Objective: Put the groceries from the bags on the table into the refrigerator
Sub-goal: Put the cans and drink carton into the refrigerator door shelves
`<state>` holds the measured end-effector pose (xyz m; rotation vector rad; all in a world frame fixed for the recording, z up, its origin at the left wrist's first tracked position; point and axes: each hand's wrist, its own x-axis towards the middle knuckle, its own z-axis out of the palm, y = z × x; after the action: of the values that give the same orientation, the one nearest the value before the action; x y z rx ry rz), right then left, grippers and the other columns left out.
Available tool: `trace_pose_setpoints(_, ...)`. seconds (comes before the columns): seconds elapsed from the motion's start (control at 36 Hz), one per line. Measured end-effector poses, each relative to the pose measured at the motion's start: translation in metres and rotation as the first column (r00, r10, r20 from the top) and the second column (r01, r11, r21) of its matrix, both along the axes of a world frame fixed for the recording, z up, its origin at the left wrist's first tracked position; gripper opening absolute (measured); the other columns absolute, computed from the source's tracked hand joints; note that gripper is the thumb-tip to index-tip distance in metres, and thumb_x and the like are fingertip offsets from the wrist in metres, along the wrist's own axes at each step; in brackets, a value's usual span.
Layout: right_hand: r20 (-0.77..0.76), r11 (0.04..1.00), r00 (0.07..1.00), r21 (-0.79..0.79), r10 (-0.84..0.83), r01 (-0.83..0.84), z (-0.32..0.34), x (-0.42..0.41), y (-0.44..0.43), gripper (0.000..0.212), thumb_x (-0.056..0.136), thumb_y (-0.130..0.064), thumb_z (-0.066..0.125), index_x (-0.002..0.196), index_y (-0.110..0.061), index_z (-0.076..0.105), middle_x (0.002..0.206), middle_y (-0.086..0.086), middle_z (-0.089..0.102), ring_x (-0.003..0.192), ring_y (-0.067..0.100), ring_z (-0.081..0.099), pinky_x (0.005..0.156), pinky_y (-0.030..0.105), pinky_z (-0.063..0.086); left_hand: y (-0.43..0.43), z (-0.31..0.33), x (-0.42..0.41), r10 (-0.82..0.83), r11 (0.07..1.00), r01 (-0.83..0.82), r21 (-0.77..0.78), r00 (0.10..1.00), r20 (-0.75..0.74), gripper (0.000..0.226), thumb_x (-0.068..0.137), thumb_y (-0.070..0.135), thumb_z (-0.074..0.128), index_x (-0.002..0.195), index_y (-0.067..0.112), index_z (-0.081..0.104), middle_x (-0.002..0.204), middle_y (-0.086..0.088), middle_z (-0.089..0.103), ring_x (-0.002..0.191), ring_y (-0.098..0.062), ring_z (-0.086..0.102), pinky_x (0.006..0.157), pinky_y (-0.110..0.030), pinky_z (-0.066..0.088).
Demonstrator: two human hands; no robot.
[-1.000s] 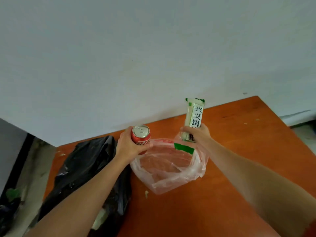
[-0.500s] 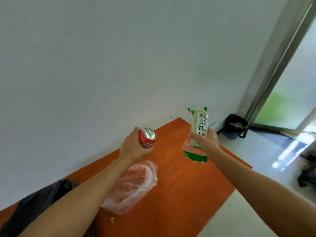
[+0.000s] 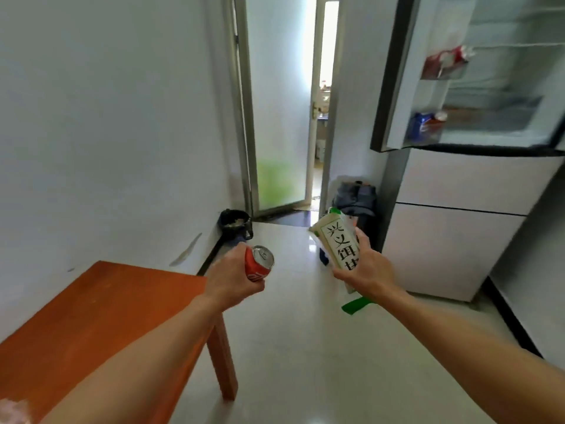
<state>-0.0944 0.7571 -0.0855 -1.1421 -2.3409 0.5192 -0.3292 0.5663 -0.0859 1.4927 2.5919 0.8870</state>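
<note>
Left grip (image 3: 232, 276): fingers curled tight round a cylindrical red can (image 3: 259, 266) of smooth metal. Its silver pull-tab top is tilted toward the camera. The can is held in the air by the far corner of the flat orange wooden table (image 3: 91, 316).

Right grip (image 3: 363, 270): clamped on a flat oblong packet (image 3: 334, 243) of glossy white film with black characters and green ends. It is held above the polished pale floor (image 3: 290, 362).

The white refrigerator (image 3: 452, 240) stands ahead at right, with its upper door (image 3: 397, 87) open.

home kitchen corner — open refrigerator (image 3: 477, 166), orange table (image 3: 101, 313), tiled floor (image 3: 305, 347)
</note>
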Motion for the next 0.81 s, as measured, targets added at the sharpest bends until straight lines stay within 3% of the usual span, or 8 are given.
trace_pose_setpoints(0.11,0.011,0.992,0.992,-0.006,-0.125,0.125,0.0,0.097,0.061,0.108,0.071,-0.048,0.082,0.15,-0.028,0.01,0.105,-0.001,0.061,0.072,0.013,0.06,0.052,0.02,0.047,0.091,-0.006,0.077,-0.125,0.992,0.125,-0.004,0.992,0.024,0.063,0.055,0.046,0.08,0.106,0.028,0.048,0.096,0.004,0.061,0.085,-0.02,0.06,0.073,-0.037,0.054)
trace_pose_setpoints(0.22,0.042,0.969,0.968,0.02,-0.247,0.246,0.004,0.175,0.114,0.106,0.072,-0.049,0.08,0.151,-0.026,0.014,0.102,-0.003,0.061,0.072,0.013,0.06,0.053,0.023,0.049,0.172,-0.004,0.139,-0.244,0.969,0.242,-0.042,0.969,-0.029,0.058,0.059,0.044,0.081,0.103,0.027,0.047,0.09,0.007,0.059,0.078,-0.018,0.057,0.063,-0.027,0.042)
trace_pose_setpoints(0.33,0.029,0.922,0.922,0.039,-0.386,0.385,0.0,0.234,0.16,0.103,0.072,-0.053,0.078,0.151,-0.028,0.017,0.103,-0.004,0.063,0.072,0.013,0.057,0.052,0.02,0.04,0.255,-0.002,0.179,-0.354,0.935,0.352,-0.042,0.935,-0.037,0.056,0.059,0.044,0.08,0.099,0.03,0.044,0.091,0.009,0.059,0.078,-0.014,0.056,0.064,-0.023,0.038)
trace_pose_setpoints(0.44,0.036,0.873,0.873,0.034,-0.487,0.486,-0.01,0.277,0.21,0.103,0.07,-0.053,0.077,0.152,-0.03,0.019,0.106,-0.003,0.065,0.079,0.017,0.06,0.06,0.027,0.042,0.341,-0.006,0.209,-0.461,0.887,0.46,-0.019,0.887,-0.037,0.063,0.059,0.045,0.081,0.108,0.03,0.044,0.098,0.011,0.058,0.084,-0.012,0.056,0.071,-0.026,0.047)
trace_pose_setpoints(0.53,0.017,0.846,0.846,0.034,-0.533,0.533,-0.016,0.3,0.256,0.104,0.067,-0.054,0.076,0.15,-0.034,0.018,0.103,-0.004,0.066,0.078,0.017,0.063,0.062,0.029,0.05,0.406,-0.008,0.228,-0.531,0.847,0.531,0.017,0.847,-0.028,0.064,0.058,0.047,0.08,0.109,0.028,0.045,0.1,0.008,0.06,0.087,-0.015,0.059,0.076,-0.036,0.055)
trace_pose_setpoints(0.67,0.017,0.783,0.783,0.002,-0.622,0.622,-0.003,0.326,0.333,0.104,0.069,-0.053,0.076,0.149,-0.04,0.012,0.097,-0.009,0.063,0.072,0.013,0.058,0.06,0.027,0.047,0.508,0.002,0.255,-0.618,0.786,0.618,0.011,0.785,-0.04,0.059,0.059,0.049,0.075,0.105,0.028,0.045,0.096,0.008,0.061,0.088,-0.016,0.062,0.077,-0.039,0.054)
trace_pose_setpoints(0.81,-0.014,0.74,0.74,0.012,-0.672,0.673,0.012,0.349,0.4,0.107,0.069,-0.055,0.077,0.15,-0.038,0.011,0.097,-0.012,0.057,0.074,0.009,0.06,0.061,0.028,0.056,0.606,0.025,0.279,-0.67,0.741,0.671,0.008,0.741,-0.037,0.064,0.062,0.047,0.078,0.113,0.029,0.044,0.101,0.007,0.061,0.092,-0.017,0.061,0.081,-0.038,0.053)
